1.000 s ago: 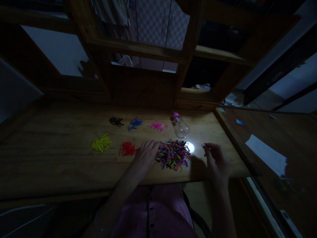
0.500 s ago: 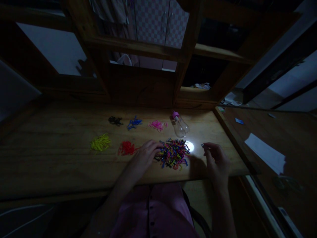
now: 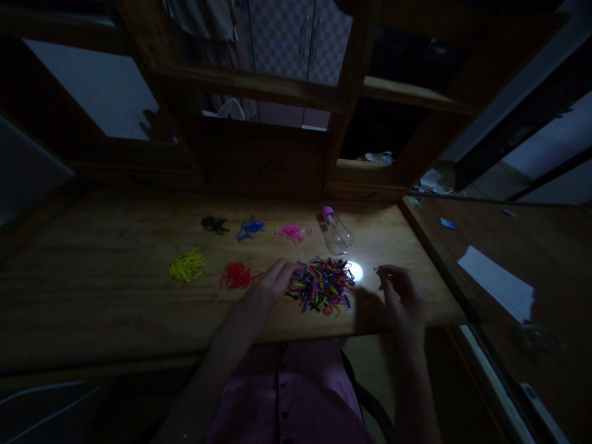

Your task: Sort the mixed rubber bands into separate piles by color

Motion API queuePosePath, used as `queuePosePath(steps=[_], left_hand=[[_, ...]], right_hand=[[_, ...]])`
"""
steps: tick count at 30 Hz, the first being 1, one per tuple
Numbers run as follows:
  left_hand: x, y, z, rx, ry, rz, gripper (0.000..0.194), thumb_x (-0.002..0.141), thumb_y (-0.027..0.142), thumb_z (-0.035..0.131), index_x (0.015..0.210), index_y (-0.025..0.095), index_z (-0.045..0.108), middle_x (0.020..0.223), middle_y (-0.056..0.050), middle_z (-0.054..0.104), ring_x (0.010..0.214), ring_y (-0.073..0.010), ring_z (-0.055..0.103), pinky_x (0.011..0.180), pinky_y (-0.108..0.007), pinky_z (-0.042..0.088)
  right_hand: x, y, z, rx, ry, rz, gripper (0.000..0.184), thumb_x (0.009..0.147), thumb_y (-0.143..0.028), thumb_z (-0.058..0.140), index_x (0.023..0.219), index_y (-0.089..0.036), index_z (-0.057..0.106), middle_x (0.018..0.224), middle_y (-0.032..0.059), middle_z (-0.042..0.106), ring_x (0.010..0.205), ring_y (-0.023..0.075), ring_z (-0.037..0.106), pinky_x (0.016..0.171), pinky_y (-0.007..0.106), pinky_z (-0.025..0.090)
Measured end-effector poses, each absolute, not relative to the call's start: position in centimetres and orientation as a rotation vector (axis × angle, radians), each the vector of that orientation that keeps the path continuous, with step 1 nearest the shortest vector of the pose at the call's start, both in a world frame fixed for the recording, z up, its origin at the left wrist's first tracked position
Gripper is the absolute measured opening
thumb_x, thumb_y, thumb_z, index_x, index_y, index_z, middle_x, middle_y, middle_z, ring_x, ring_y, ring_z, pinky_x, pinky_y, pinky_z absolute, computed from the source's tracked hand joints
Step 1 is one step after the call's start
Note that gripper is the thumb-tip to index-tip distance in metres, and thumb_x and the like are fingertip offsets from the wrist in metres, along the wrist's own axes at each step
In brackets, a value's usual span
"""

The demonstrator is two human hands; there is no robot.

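Multicoloured pile (image 3: 324,285), yellow bands (image 3: 186,266), red bands (image 3: 237,275), pink-capped clear bottle (image 3: 337,234), checkered cupboard doors (image 3: 280,40)

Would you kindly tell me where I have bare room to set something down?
The widest bare patch lies left of the yellow pile; another right of the bottle, beyond the right hand. It is crowded where the left hand sits between the red pile and the mixed pile.

Main pile (image 3: 322,285) is lying on desk (image 3: 115,302) btwn L hand (image 3: 271,288) and R hand (image 3: 404,296), w/ bottle (image 3: 337,234) behind. Five other piles (image 3: 186,266) (three at back, two in front) are lying L of main pile; paper (image 3: 497,282) is lying far R.
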State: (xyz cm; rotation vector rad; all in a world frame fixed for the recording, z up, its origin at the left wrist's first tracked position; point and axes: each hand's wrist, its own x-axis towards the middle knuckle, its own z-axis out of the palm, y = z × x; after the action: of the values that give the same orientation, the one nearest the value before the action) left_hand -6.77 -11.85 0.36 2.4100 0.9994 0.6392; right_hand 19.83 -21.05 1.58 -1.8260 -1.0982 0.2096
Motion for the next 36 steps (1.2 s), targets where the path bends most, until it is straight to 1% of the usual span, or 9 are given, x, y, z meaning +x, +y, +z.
queuePosePath(steps=[3,6,8,13,17,21,29,33,36], left_hand=[[-7.3,-12.1,1.0,2.505,0.954,0.551,0.056,0.083,-0.006,0.035,0.129,0.024,0.046,0.121,-0.005,0.054,0.116,-0.0188,0.052,0.101,-0.036,0.044],[-7.7,-12.5,1.7,2.511,0.922,0.534,0.054,0.085,-0.005,0.036,0.128,0.025,0.048,0.123,-0.005,0.055,0.116,-0.0184,0.052,0.100,-0.035,0.045],[-7.8,-12.8,2.1,2.490,0.859,0.539,0.047,0.088,-0.001,0.039,0.125,0.025,0.052,0.122,-0.005,0.056,0.116,-0.0185,0.052,0.098,-0.034,0.045],[-7.3,-13.6,2.3,2.431,0.650,0.476,0.020,0.092,0.015,0.049,0.109,0.021,0.060,0.105,-0.004,0.064,0.103,-0.0187,0.056,0.092,-0.033,0.045],[-6.6,-13.7,2.1,2.456,0.671,0.376,0.014,0.093,0.019,0.051,0.102,0.022,0.061,0.099,-0.003,0.063,0.100,-0.0197,0.053,0.089,-0.034,0.043],[-6.2,-13.7,2.7,2.547,0.707,0.264,0.016,0.091,0.016,0.052,0.102,0.022,0.061,0.103,-0.004,0.060,0.103,-0.0214,0.050,0.089,-0.036,0.041],[-5.1,-14.0,4.0,2.655,0.751,0.167,0.024,0.090,0.006,0.045,0.108,0.018,0.055,0.113,-0.008,0.056,0.110,-0.0231,0.046,0.100,-0.041,0.035],[-5.3,-14.1,3.9,2.578,0.724,0.167,0.020,0.090,0.006,0.045,0.101,0.018,0.056,0.109,-0.007,0.056,0.106,-0.0229,0.047,0.095,-0.039,0.039],[-6.1,-13.9,3.7,2.463,0.740,0.291,0.019,0.089,0.007,0.044,0.097,0.019,0.056,0.106,-0.005,0.056,0.103,-0.0218,0.048,0.090,-0.036,0.041]], right_hand=[[19.8,-21.0,1.5,-1.819,-1.095,0.223,0.018,0.090,-0.036,0.055,0.098,-0.022,0.063,0.092,0.0040,0.067,0.072,0.0167,0.062,0.063,0.027,0.048],[19.8,-21.1,1.4,-1.799,-1.098,0.235,0.017,0.090,-0.035,0.055,0.098,-0.022,0.063,0.095,0.0042,0.067,0.078,0.0175,0.062,0.066,0.027,0.048],[19.8,-21.2,1.4,-1.795,-1.097,0.245,0.017,0.090,-0.035,0.055,0.097,-0.022,0.063,0.096,0.0042,0.067,0.080,0.0178,0.062,0.066,0.027,0.048],[20.0,-21.3,1.3,-1.804,-1.090,0.277,0.016,0.090,-0.033,0.056,0.099,-0.022,0.063,0.098,0.0043,0.067,0.079,0.0177,0.062,0.064,0.027,0.048],[19.9,-21.3,1.3,-1.793,-1.097,0.269,0.016,0.090,-0.033,0.056,0.098,-0.021,0.063,0.096,0.0047,0.067,0.079,0.0179,0.063,0.064,0.027,0.048],[19.9,-21.4,1.3,-1.795,-1.099,0.260,0.017,0.090,-0.034,0.055,0.098,-0.021,0.063,0.095,0.0044,0.067,0.074,0.0166,0.062,0.063,0.027,0.048],[19.9,-21.8,1.4,-1.789,-1.092,0.272,0.015,0.090,-0.032,0.056,0.099,-0.022,0.063,0.098,0.0036,0.067,0.079,0.0165,0.062,0.065,0.026,0.048],[19.8,-22.2,1.8,-1.784,-1.101,0.267,0.015,0.091,-0.031,0.056,0.099,-0.021,0.062,0.096,0.0039,0.066,0.078,0.0166,0.062,0.064,0.026,0.048],[19.6,-22.4,2.0,-1.779,-1.104,0.274,0.014,0.091,-0.031,0.056,0.100,-0.021,0.062,0.096,0.0038,0.066,0.078,0.0163,0.062,0.066,0.027,0.048]])
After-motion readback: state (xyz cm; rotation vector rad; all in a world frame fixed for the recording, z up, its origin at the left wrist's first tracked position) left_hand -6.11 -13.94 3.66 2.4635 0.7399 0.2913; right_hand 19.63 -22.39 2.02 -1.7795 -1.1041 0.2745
